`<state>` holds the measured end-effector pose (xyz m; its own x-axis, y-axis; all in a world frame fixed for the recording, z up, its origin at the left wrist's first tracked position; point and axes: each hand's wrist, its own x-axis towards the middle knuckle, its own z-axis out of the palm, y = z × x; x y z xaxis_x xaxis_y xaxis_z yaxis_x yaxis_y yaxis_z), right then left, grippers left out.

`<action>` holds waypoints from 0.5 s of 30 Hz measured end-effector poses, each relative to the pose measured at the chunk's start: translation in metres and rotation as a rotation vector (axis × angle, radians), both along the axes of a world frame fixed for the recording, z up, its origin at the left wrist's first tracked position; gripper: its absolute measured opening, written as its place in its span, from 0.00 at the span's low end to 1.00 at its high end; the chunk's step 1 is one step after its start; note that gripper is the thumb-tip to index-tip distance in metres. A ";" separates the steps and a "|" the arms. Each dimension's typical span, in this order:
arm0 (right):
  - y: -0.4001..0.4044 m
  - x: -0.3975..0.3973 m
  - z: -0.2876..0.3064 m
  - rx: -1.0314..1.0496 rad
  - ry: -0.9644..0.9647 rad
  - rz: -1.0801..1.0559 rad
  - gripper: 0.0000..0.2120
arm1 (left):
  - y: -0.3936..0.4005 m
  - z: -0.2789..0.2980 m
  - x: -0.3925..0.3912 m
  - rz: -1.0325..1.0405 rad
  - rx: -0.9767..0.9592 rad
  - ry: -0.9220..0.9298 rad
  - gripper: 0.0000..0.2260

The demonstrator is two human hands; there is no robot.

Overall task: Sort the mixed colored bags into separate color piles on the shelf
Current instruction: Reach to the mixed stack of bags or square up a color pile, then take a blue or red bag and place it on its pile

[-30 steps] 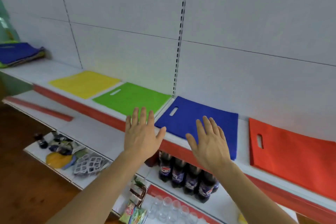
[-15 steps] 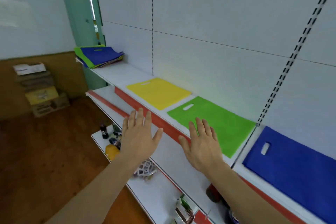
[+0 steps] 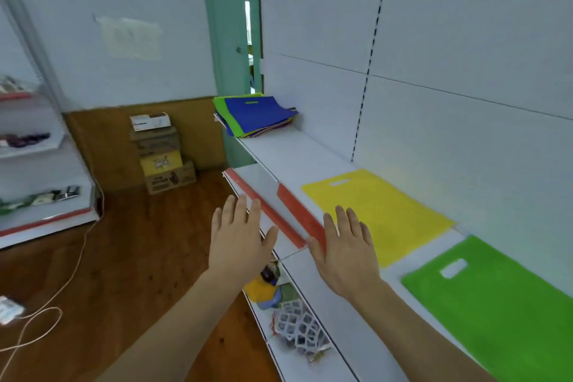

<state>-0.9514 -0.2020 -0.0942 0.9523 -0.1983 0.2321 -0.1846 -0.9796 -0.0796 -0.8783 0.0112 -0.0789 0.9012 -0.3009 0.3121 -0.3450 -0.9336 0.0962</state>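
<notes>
shelf (image 3: 297, 152): white, long. green bag (image 3: 496, 304), yellow bag (image 3: 378, 211): flat, separate. mixed stack (image 3: 254, 115): far end, now nearer centre as view swung left from blue bag. left hand (image 3: 238, 239), right hand (image 3: 347, 248): released, empty; next fetch likely.

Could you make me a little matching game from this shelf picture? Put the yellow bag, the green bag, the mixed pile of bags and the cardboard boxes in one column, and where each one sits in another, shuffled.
Things:
1. yellow bag
2. green bag
3. mixed pile of bags
4. cardboard boxes

Places:
A. on the wooden floor by the wall
B. at the far end of the shelf, by the green door frame
C. flat on the shelf, nearest the camera at the right
D. flat on the shelf, just beyond the right hand

Pairs: 1-D, 2-C, 3-B, 4-A
</notes>
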 end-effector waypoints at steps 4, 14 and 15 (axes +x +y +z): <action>0.029 0.071 0.000 -0.004 -0.007 0.032 0.41 | 0.027 -0.003 0.066 0.032 -0.028 0.001 0.33; 0.098 0.236 0.009 0.010 -0.057 -0.045 0.40 | 0.093 0.014 0.243 -0.013 -0.037 -0.039 0.32; 0.102 0.250 0.008 0.013 -0.049 -0.050 0.40 | 0.097 0.014 0.259 -0.016 -0.039 -0.039 0.32</action>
<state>-0.7018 -0.1001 -0.0866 0.9286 -0.2485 0.2757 -0.2287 -0.9681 -0.1022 -0.6197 0.1085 -0.0644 0.8832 -0.3022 0.3587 -0.3641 -0.9239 0.1181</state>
